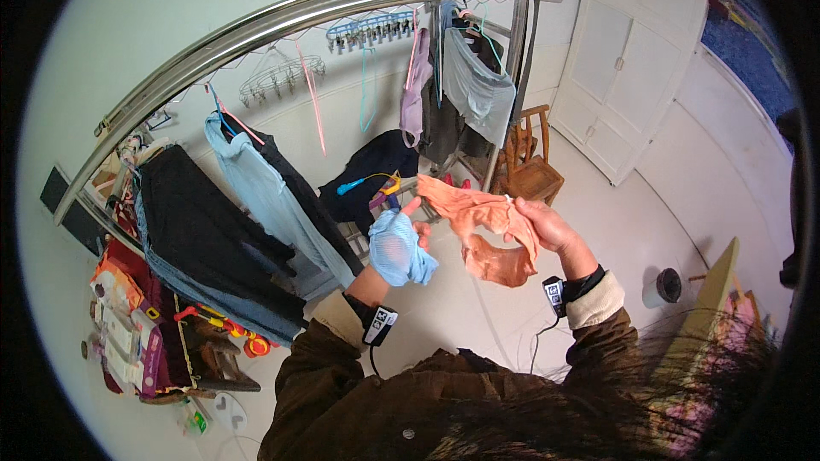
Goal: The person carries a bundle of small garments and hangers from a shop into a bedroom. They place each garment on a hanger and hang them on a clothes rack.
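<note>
In my right hand [546, 225] is an orange garment [493, 269], pinched at its upper right edge between thumb and fingers. It looks like a pair of underpants; an opening shows in its middle, and a narrow part stretches up and left. A light blue ribbed cloth [398, 250] covers much of my left hand [421, 230], whose fingers curl around part of it. The left thumb or a finger points up close to the orange garment's left end. Both hands are raised in front of the steel clothes rack [307, 9].
Black trousers [205, 205], a light blue top [253, 179] and a grey-blue garment [477, 77] hang on the rack. Blue clip hanger [371, 31] is behind. A wooden chair [535, 173], white cabinet [621, 64] and waste bin [663, 288] stand right. Boxes [125, 346] lie left.
</note>
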Motion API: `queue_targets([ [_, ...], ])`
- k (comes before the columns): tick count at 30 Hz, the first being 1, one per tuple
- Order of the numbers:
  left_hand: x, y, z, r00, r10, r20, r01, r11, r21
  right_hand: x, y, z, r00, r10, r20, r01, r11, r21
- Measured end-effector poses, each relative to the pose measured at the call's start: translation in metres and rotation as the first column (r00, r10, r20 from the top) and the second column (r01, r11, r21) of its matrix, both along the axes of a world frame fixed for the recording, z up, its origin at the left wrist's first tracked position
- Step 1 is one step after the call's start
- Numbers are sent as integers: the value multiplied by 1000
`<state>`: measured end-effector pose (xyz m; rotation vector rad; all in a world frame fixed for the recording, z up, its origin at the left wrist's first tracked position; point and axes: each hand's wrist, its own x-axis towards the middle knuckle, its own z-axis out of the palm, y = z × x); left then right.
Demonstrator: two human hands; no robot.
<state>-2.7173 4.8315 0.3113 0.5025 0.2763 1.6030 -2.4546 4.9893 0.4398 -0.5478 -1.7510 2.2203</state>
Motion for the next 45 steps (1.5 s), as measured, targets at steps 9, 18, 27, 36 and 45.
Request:
queue_targets([
  [9, 1, 17, -11, 968, -173, -181, 179, 984, 18, 3, 12, 1, 1000, 5, -5, -5, 994, -106],
  [18, 63, 51, 16, 755, 112, -647, -16, 988, 152, -27, -23, -12, 999, -24, 38, 31, 980, -199],
  [27, 46, 52, 15, 718, -94, -689, 145, 989, 16, -12, 4, -12, 979, 129, 159, -169, 948, 269],
  [36, 65, 50, 99, 679, -91, -729, 284, 948, 146, 28, 30, -78, 908, -401, 123, -33, 223, 974],
  [45, 88, 16, 102, 864, -86, -495, 144, 986, 81, 35, -16, -155, 947, -140, 288, 223, 935, -278],
])
